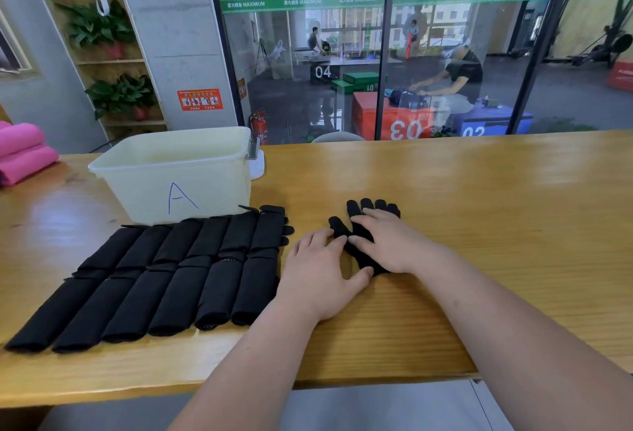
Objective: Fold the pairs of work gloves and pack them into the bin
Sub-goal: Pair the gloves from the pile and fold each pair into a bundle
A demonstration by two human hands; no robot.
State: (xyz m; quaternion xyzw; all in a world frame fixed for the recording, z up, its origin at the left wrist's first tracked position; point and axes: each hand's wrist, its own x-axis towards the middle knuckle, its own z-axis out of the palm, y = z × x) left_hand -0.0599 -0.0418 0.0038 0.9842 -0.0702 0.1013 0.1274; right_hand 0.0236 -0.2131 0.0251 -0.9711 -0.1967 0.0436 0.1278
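Note:
A black work glove (371, 206) lies flat on the wooden table (479, 208), fingers pointing away from me. My right hand (387, 242) rests on it with fingers spread flat and covers most of its palm. My left hand (318, 269) lies flat just left of it, fingertips and thumb touching the glove's near edge. To the left, several black gloves (164, 276) lie side by side in two rows. Behind them stands a cream plastic bin (174, 177) marked with a blue letter A; I cannot see its inside.
Pink rolled cloth (24, 153) lies at the table's far left. A small white object (257, 163) stands behind the bin's right corner. A glass wall runs behind the table. The table's front edge passes under my forearms.

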